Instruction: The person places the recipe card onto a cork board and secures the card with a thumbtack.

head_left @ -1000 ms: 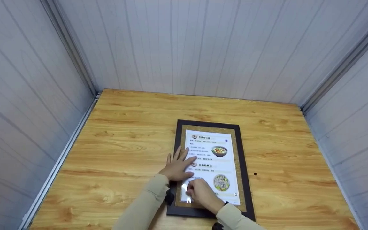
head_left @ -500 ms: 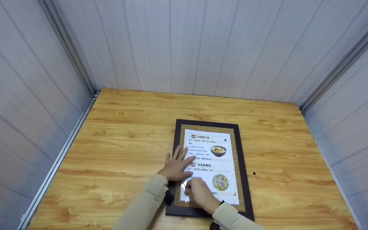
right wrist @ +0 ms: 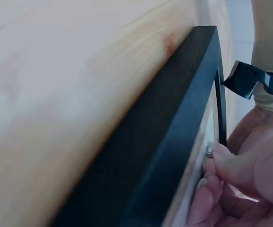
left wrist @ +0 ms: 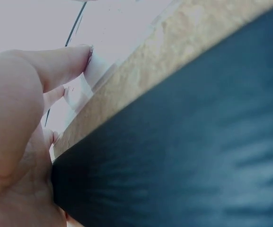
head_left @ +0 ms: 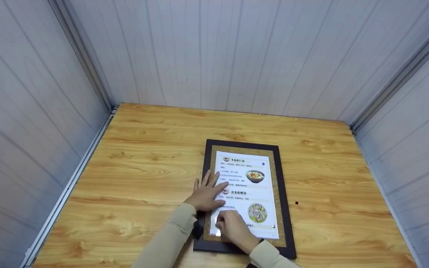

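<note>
A white printed sheet with two food pictures (head_left: 250, 195) lies on a cork board (head_left: 244, 150) with a dark frame (head_left: 284, 208). My left hand (head_left: 204, 195) rests across the frame's left side, fingers spread and pressing on the sheet. Near the sheet's lower left corner, my right hand (head_left: 233, 227) has its fingers curled. In the right wrist view, thumb and fingers pinch a small, pale push pin (right wrist: 209, 152) against the board, mostly hidden. A blue push pin (head_left: 263, 163) sits at the sheet's upper right, and a small silvery one (head_left: 273, 226) at its lower right.
The board lies flat on a wood-grain table (head_left: 143, 167). Pale panel walls (head_left: 214, 56) enclose the table at the back and both sides. A small black dot (head_left: 296, 203) marks the tabletop right of the frame.
Little differs. My right hand shifts very slightly at the lower left corner, its fingers still curled. My left hand stays in place on the sheet.
</note>
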Motion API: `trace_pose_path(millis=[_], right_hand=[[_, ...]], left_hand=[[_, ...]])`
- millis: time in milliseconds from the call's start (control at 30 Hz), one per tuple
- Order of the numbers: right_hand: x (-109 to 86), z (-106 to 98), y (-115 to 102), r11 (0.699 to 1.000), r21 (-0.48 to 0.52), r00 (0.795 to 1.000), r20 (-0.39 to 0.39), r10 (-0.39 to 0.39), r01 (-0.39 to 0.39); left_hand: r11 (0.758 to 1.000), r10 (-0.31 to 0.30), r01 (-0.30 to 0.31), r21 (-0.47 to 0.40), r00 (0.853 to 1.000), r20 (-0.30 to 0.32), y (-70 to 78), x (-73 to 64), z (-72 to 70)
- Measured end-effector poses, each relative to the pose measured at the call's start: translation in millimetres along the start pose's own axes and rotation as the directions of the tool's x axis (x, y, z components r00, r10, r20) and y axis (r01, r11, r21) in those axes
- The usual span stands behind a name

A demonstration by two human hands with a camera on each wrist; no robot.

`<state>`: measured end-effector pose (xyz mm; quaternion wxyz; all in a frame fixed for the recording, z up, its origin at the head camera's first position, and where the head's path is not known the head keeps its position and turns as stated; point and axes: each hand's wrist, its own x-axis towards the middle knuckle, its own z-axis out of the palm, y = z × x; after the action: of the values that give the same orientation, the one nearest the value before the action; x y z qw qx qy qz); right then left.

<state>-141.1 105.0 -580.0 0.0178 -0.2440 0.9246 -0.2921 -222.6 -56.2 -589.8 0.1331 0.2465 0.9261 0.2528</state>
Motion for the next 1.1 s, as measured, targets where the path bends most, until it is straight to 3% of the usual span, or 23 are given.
trace_pose_path(millis=[167,333,433,567,667,800,933,1100], right_hand=[[1.7,-4,3,0.987,0.066,0.989,0.027,0.148,-0.149],[5.7,-10,5,0.954,-0.019,0.953,0.04,0.3,-0.299],[5.0,-8,6,0.939,-0.037,0.939,0.027,0.344,-0.343],[-0.5,-3,7,0.942,-0.037,0.942,-0.013,0.334,-0.334],[-4.3,-1,8,0.957,-0.057,0.959,-0.041,0.282,-0.284],[-4.9,-2,11,0.971,-0.045,0.972,-0.022,0.235,-0.235],[-0.9,-11,14,0.974,0.026,0.972,0.072,0.223,-0.226],[2.8,-24,18,0.969,0.1,0.955,0.221,0.197,-0.224]], left_hand=[[1.0,-0.007,0.007,0.003,1.0,-0.006,0.2,0.0,0.8],[1.0,-0.021,0.021,0.005,1.0,-0.004,0.7,0.9,1.2],[1.0,-0.027,0.027,0.004,1.0,-0.002,0.7,0.9,1.7],[1.0,-0.027,0.027,0.0,1.0,-0.006,0.8,0.5,3.6],[1.0,-0.015,0.015,-0.01,1.0,-0.007,0.0,-0.9,5.1],[1.0,-0.014,0.014,-0.022,1.0,-0.003,-1.2,-2.4,6.7],[1.0,-0.024,0.024,-0.009,1.0,-0.006,-1.4,-1.1,6.4],[1.0,-0.022,0.022,-0.006,1.0,-0.009,-1.1,1.6,4.3]])
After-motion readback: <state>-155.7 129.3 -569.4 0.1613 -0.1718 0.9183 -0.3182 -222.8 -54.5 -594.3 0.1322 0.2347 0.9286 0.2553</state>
